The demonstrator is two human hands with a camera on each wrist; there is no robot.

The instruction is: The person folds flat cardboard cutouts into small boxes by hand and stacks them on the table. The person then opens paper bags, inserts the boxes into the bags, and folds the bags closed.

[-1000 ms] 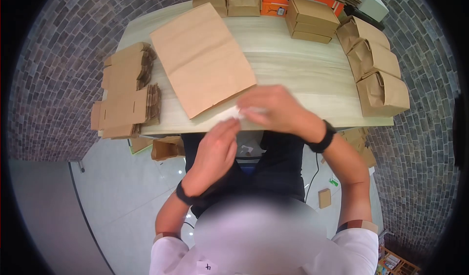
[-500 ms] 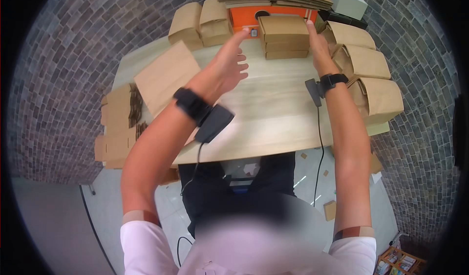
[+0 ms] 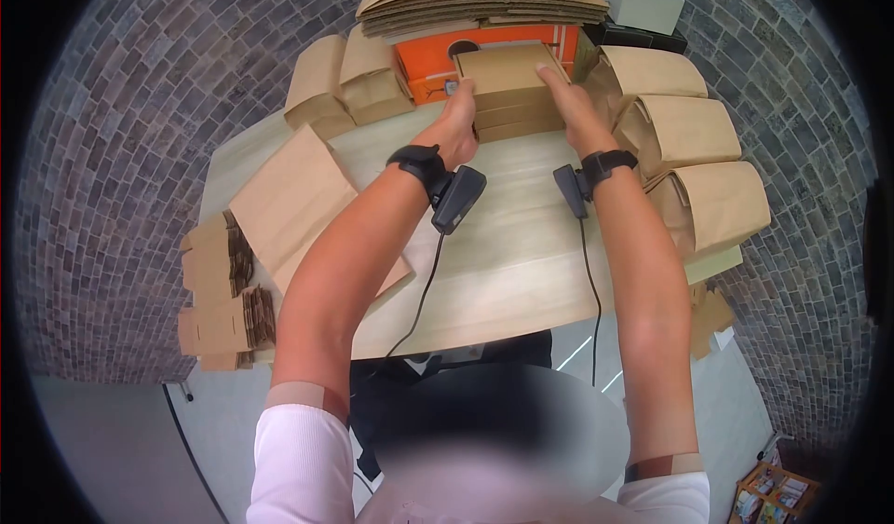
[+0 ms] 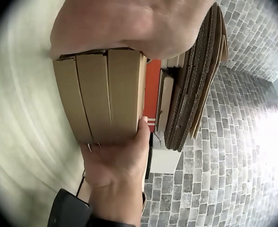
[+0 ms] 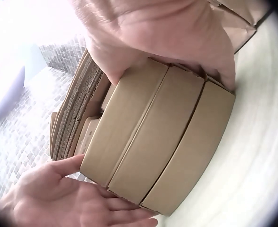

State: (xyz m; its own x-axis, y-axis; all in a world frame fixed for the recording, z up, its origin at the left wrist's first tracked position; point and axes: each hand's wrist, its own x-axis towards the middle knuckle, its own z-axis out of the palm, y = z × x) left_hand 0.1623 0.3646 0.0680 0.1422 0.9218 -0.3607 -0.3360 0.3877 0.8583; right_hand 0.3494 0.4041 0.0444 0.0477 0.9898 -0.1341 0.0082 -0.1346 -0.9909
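A stack of three flat brown cardboard boxes [image 3: 515, 97] stands between the hands at the back of the table. The left hand [image 3: 454, 119] is at the stack's left end; in the right wrist view its fingers [image 5: 124, 208] lie straight along that end, thumb at the top box's edge. At the other end, the right hand [image 3: 575, 105] grips the stack, thumb over the top box. In the left wrist view the right palm [image 4: 117, 163] meets the box ends, and its fingertips are hidden.
Behind the stack is an orange box [image 3: 424, 63] under folded cardboard [image 3: 484, 12]. Brown paper bags [image 3: 321, 77] stand left, more bags [image 3: 694, 137] right. A flat paper bag [image 3: 289, 184] and flattened cartons [image 3: 214, 286] lie left. A white box [image 3: 641, 0] sits at the back.
Both hands have left the table's front edge, where they were close together, and reached forward, apart, to the two ends of the box stack. The head view has shifted.
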